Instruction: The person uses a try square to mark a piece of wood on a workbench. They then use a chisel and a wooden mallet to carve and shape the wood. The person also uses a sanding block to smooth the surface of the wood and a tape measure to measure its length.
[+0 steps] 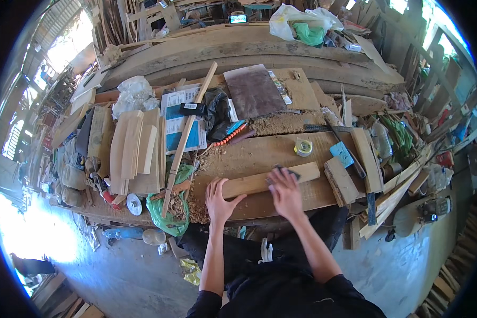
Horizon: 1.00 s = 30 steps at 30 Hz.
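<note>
A pale wooden plank (249, 183) lies crosswise on the workbench (214, 209). My left hand (221, 200) grips its left end, thumb along the near side. My right hand (285, 192) is closed on a small dark block (292, 174), which rests on the plank toward its right end. Just beyond the plank sits a tape measure (303, 147). To the right are a short wooden block (338, 180), a light-blue object (341, 154) and a dark metal square (328, 128).
Stacked boards (127, 151), a green plastic bag (167, 217) and a long narrow stick (188, 127) lie to my left. Farther back are a dark brown sheet (254, 93), a black bag (216, 108) and a white bag (281, 22). Loose boards (400, 175) crowd the right side.
</note>
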Available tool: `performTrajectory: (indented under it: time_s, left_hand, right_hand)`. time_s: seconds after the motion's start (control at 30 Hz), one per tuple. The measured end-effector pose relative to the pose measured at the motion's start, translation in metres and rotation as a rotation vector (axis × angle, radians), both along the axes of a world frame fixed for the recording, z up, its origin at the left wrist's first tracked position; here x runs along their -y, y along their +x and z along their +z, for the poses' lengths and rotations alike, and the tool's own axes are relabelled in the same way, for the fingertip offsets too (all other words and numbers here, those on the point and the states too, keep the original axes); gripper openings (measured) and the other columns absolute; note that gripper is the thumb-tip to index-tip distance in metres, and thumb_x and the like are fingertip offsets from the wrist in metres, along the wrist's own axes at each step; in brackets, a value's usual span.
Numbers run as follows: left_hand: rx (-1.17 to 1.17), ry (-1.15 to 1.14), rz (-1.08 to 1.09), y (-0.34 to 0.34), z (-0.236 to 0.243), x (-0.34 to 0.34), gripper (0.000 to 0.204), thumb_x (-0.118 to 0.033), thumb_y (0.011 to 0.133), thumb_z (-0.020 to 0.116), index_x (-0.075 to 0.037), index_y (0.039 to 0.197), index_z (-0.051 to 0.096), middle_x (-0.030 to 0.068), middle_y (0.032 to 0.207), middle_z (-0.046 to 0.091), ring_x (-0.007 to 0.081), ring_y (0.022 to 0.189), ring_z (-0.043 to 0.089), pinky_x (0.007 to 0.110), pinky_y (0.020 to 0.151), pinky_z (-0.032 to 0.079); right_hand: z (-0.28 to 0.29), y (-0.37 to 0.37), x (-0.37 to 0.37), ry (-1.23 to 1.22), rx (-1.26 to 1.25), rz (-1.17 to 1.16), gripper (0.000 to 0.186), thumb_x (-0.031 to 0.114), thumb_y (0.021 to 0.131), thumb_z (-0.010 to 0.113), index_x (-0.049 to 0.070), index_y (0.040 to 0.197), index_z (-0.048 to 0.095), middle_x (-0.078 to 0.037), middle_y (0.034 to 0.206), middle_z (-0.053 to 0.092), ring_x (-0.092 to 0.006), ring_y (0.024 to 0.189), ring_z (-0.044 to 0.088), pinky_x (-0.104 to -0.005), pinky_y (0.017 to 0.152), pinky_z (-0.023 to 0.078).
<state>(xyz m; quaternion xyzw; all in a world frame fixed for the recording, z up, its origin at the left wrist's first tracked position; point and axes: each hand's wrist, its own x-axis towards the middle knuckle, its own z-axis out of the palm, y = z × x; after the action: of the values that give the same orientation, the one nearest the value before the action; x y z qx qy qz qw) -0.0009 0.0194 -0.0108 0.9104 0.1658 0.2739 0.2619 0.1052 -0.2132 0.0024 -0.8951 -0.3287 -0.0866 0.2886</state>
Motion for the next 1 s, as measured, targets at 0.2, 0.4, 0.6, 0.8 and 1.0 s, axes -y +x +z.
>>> performTrajectory:
  time_s: [0.2,0.4,0.6,0.8,1.0]
  left_hand:
    - [-0.003,-0.017,-0.012,0.002,0.005,0.006,0.076,-0.044,0.067,0.098,-0.01,0.127,0.066,0.0138,0.132,0.066,0.0381,0.128,0.059,0.051,0.11,0.047]
    - [-0.005,-0.01,-0.024,0.003,-0.006,-0.003,0.07,-0.024,0.067,0.093,-0.01,0.13,0.066,0.0152,0.133,0.065,0.0397,0.13,0.058,0.052,0.111,0.047]
    - [-0.014,-0.033,-0.042,0.0,-0.002,-0.001,0.069,-0.022,0.068,0.092,-0.01,0.131,0.066,0.0157,0.135,0.064,0.0402,0.132,0.058,0.052,0.112,0.047]
    - [-0.007,-0.029,-0.011,-0.001,0.005,0.006,0.079,-0.045,0.068,0.098,-0.01,0.13,0.065,0.0139,0.136,0.064,0.0382,0.131,0.058,0.051,0.111,0.048]
    - [0.014,-0.02,-0.02,-0.001,0.003,0.003,0.076,-0.039,0.07,0.097,-0.01,0.132,0.065,0.0137,0.136,0.064,0.038,0.131,0.058,0.05,0.112,0.047]
  right_hand:
    - [-0.012,0.026,0.025,-0.014,0.072,-0.183,0.04,0.022,0.104,0.061,0.009,0.142,0.067,-0.013,0.155,0.06,-0.0382,0.152,0.045,-0.053,0.126,0.03]
    - [-0.005,-0.043,-0.075,0.052,-0.017,0.3,0.04,0.025,0.104,0.061,0.01,0.141,0.068,-0.011,0.154,0.061,-0.035,0.152,0.045,-0.0524,0.127,0.031]
    - [0.0,-0.035,-0.058,0.047,-0.04,0.328,0.039,0.027,0.105,0.061,0.014,0.14,0.069,-0.009,0.155,0.061,-0.0322,0.152,0.046,-0.0496,0.127,0.032]
    - [-0.009,0.031,0.045,-0.006,0.057,-0.105,0.038,0.025,0.106,0.06,0.014,0.141,0.07,-0.01,0.154,0.061,-0.0354,0.15,0.048,-0.0521,0.125,0.033]
    - [-0.002,0.014,0.001,-0.027,0.05,-0.024,0.039,0.024,0.104,0.062,0.012,0.14,0.07,-0.012,0.154,0.062,-0.0381,0.151,0.046,-0.0539,0.125,0.031]
